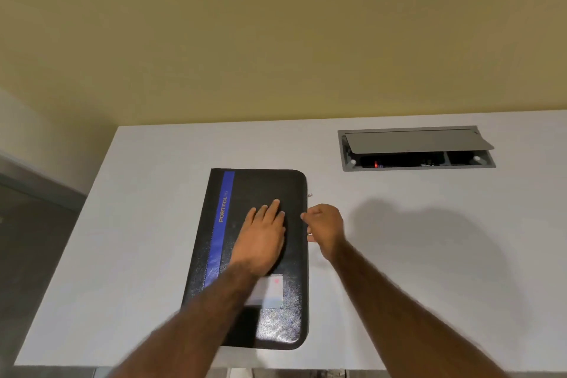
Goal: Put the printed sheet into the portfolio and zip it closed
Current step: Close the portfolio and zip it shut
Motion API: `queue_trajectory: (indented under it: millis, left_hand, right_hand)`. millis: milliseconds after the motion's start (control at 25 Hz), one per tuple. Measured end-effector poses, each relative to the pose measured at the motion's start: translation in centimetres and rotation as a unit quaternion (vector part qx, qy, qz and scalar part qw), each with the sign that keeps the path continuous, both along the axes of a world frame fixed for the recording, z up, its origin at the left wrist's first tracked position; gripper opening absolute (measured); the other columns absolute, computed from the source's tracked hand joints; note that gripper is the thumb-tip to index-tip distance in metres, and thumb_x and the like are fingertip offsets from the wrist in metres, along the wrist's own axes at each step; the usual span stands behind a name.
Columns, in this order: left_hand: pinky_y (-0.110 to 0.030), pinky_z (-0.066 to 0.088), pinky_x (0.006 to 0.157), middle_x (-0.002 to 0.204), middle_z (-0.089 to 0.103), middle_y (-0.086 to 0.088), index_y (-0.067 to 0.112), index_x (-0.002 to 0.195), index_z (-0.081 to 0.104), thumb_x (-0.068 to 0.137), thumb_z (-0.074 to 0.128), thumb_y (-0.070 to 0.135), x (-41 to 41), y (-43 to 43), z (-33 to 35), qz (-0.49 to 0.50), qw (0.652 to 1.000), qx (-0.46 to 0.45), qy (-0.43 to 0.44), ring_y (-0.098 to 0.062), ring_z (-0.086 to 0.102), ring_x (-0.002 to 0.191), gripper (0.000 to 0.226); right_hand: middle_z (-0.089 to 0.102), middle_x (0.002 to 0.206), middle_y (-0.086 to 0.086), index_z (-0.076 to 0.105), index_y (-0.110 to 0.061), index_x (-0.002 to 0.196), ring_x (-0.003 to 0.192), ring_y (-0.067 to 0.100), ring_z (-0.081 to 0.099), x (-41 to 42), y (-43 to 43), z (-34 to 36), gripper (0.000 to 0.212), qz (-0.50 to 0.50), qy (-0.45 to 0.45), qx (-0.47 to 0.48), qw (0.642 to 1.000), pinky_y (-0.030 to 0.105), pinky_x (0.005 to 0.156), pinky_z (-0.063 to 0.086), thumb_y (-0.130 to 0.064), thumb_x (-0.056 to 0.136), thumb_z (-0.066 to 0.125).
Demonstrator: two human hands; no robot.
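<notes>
**Operator:** Where is the work item, and what are my hands doing?

**Guide:** The portfolio [260,258] lies closed and flat on the white table [122,239], spine with the blue stripe [219,230] toward your left. The printed sheet is not visible; whether it is already inside cannot be told. Your left hand [265,235] rests flat on the cover, fingers spread and extended, gripping nothing. Your right hand [325,222] sits just beside the right edge with fingers curled inward. Whether they are pinched on the zipper cannot be told. A small metal pull [310,194] shows at that edge, farther along than your fingers.

**Operator:** How will the item handle?

**Guide:** Judge it as a semi-rigid case with a smooth, glossy, leather-like skin. Expect it to slide on the table if you pull the zipper unrestrained. Keep the flat palm pressing down as a brace. Take the slider by its metal pull only, not by the cover edge. The rounded corners are likely where the slider will drag; ease through them.

**Operator:** And the surroundings?

**Guide:** The table is plain, smooth and matt. A recessed cable hatch [417,147] sits well apart at the far right, its lid part open. A yellow wall [276,24] stands behind the table.
</notes>
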State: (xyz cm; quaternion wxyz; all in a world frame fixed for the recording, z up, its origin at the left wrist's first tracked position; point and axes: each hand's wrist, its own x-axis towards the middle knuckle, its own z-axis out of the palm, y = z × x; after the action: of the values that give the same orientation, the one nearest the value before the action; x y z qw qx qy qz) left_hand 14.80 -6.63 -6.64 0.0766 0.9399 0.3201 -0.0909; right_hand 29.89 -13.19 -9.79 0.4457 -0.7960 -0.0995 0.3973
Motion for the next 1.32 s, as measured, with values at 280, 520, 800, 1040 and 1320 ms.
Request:
queue_trajectory:
  millis: [280, 520, 800, 1040, 1320]
  left_hand:
    - [-0.047, 0.04, 0.107, 0.153, 0.039, -0.005, 0.02, 0.134, 0.057, 0.098, 0.049, 0.036, 10.9, 4.8, 0.8, -0.032, 0.999, -0.014, 0.023, -0.029, 0.047, 0.13, 0.041]
    - [-0.062, 0.031, 0.113, 0.147, 0.044, -0.008, 0.018, 0.134, 0.057, 0.089, 0.066, 0.036, 13.8, 4.4, 0.1, -0.012, 0.992, 0.038, 0.12, -0.032, 0.041, 0.136, 0.049]
    - [-0.066, 0.009, 0.119, 0.149, 0.044, -0.01, 0.016, 0.135, 0.057, 0.09, 0.067, 0.039, 15.2, 4.5, 0.3, -0.062, 0.985, 0.089, 0.136, -0.032, 0.033, 0.143, 0.052]
    - [-0.069, 0.01, 0.117, 0.145, 0.044, -0.011, 0.012, 0.136, 0.054, 0.087, 0.068, 0.02, 15.8, 5.4, 0.9, -0.027, 0.989, 0.111, 0.097, -0.032, 0.038, 0.138, 0.051]
    - [-0.07, 0.016, 0.115, 0.141, 0.045, -0.013, 0.008, 0.132, 0.055, 0.089, 0.054, 0.009, 17.6, 8.4, 0.6, 0.153, 0.986, 0.007, 0.064, -0.033, 0.039, 0.134, 0.043]
  right_hand:
    - [0.059, 0.059, 0.009, 0.054, -0.013, 0.059, 0.053, 0.025, 0.055, 1.0, 1.2, -0.5, 0.028, -0.003, -0.002, -0.006, 1.0, 0.045, 0.055, 0.058, -0.007, 0.083, 0.067]
    - [0.07, 0.083, 0.004, 0.067, -0.013, 0.086, 0.075, 0.021, 0.068, 0.5, 1.7, -0.9, 0.015, 0.01, -0.057, -0.031, 0.998, 0.033, 0.073, 0.063, -0.021, 0.096, 0.06]
    - [0.072, 0.092, 0.004, 0.068, -0.016, 0.096, 0.084, 0.022, 0.068, 0.0, 1.8, -0.6, 0.017, -0.06, -0.001, 0.007, 0.998, 0.037, 0.085, 0.062, -0.029, 0.097, 0.058]
    - [0.065, 0.077, -0.004, 0.063, -0.02, 0.078, 0.071, 0.018, 0.063, 0.2, 1.7, -0.6, 0.016, -0.024, -0.055, -0.022, 0.998, 0.028, 0.077, 0.061, -0.024, 0.093, 0.067]
    - [0.067, 0.08, -0.003, 0.065, -0.016, 0.08, 0.071, 0.015, 0.065, 0.0, 1.9, -1.2, 0.017, -0.019, -0.072, -0.037, 0.997, 0.022, 0.075, 0.059, -0.029, 0.09, 0.071]
